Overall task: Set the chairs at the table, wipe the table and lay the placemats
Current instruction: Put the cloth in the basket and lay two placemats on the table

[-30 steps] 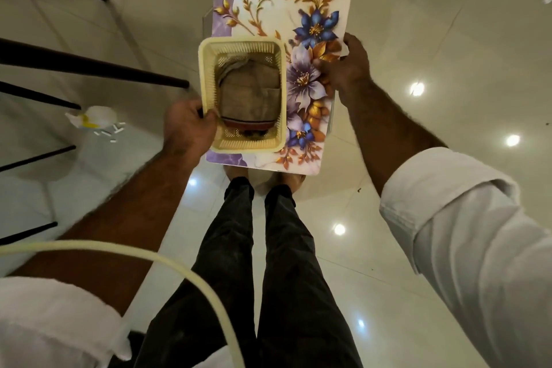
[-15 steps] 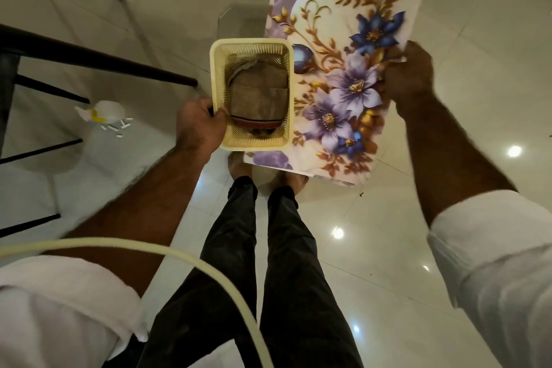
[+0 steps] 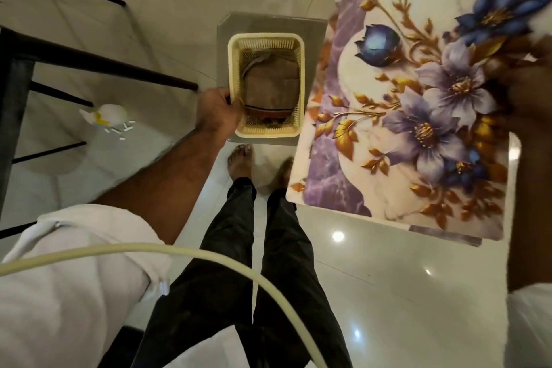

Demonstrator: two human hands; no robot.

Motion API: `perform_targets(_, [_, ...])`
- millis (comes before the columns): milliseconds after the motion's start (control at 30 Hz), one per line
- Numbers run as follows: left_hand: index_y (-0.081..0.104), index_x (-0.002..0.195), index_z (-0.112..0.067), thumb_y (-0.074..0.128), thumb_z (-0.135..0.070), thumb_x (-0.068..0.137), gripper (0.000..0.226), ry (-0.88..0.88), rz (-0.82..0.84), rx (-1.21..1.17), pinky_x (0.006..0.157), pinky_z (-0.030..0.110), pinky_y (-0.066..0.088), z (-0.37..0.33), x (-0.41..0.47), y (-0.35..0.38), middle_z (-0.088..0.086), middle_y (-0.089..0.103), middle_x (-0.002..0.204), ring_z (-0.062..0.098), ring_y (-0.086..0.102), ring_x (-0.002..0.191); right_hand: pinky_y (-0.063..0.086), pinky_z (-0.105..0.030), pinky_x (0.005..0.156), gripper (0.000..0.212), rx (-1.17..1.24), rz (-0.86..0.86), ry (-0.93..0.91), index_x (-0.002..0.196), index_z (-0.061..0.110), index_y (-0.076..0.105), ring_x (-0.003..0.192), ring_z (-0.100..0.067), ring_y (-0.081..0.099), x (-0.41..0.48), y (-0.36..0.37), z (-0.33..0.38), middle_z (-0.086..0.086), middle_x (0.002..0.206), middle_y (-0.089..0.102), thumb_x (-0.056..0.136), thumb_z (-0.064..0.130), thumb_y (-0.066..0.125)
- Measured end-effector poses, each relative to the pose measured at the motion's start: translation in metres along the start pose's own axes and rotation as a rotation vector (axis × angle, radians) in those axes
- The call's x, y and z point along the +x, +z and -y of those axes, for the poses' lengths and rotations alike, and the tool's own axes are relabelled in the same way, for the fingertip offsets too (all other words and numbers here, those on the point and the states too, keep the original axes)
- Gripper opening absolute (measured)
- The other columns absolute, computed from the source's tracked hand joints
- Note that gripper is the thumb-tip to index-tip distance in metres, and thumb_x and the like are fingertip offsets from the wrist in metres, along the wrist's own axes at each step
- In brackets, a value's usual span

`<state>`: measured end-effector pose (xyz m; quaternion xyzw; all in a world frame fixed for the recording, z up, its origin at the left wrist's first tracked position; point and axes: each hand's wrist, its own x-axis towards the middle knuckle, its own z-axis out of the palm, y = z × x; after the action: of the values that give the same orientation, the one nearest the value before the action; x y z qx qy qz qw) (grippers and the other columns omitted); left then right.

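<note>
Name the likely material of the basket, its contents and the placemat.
Basket: moulded plastic, cream, with perforated mesh walls. Contents: brown cloth, soft folds, probably woven fabric. Placemat: printed, slightly glossy sheet that holds flat, likely plastic or laminated board.

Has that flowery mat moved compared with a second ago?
Yes. The right hand has swung the mat out to the right, off the basket it lay under before. The basket, in the left hand, now shows a grey sheet beneath.

Glossy tile floor [image 3: 388,293] (crumpled litter [image 3: 109,115], bare feet [image 3: 239,160]).
</note>
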<state>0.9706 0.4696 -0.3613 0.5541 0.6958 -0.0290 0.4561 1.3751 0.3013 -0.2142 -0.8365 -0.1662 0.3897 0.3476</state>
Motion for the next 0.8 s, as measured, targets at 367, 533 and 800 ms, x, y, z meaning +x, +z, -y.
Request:
perform_targets(367, [0.077, 0.131, -0.023, 0.045, -0.066, 0.108, 0.059, -0.137, 0.438, -0.885, 0.106, 0.049, 0.061, -0.053, -0.092, -0.08, 0.009, 0.079, 0.131, 0.028, 0.076, 0.121, 0.064, -0.032, 0.077, 0.032, 0.161, 0.115, -0.056, 0.089, 0.03, 0.08, 0.082, -0.011, 0.077, -0.043, 0.093, 0.018, 0.009, 0.088, 0.083, 0.088, -0.002, 0.075])
perform_targets(533, [0.073, 0.133, -0.005, 0.076, -0.032, 0.096, 0.045, -0.003, 0.283, -0.905, 0.091, 0.051, 0.065, -0.03, -0.148, -0.138, 0.024, 0.076, 0.131, 0.031, 0.08, 0.104, 0.065, -0.037, 0.08, 0.031, 0.197, 0.19, -0.105, 0.1, 0.024, 0.079, 0.083, -0.017, 0.078, -0.09, 0.1, 0.065, -0.001, 0.094, 0.083, 0.094, -0.007, 0.076])
perform_targets(800, [0.071, 0.13, -0.002, 0.062, -0.013, 0.109, 0.025, 0.181, 0.05, -1.165, 0.079, 0.042, 0.07, -0.028, -0.252, -0.239, 0.021, 0.079, 0.122, 0.028, 0.082, 0.098, 0.059, -0.03, 0.063, 0.027, 0.243, 0.515, -0.234, 0.102, 0.016, 0.076, 0.076, -0.02, 0.073, -0.174, 0.098, 0.181, -0.009, 0.097, 0.081, 0.084, 0.03, 0.09])
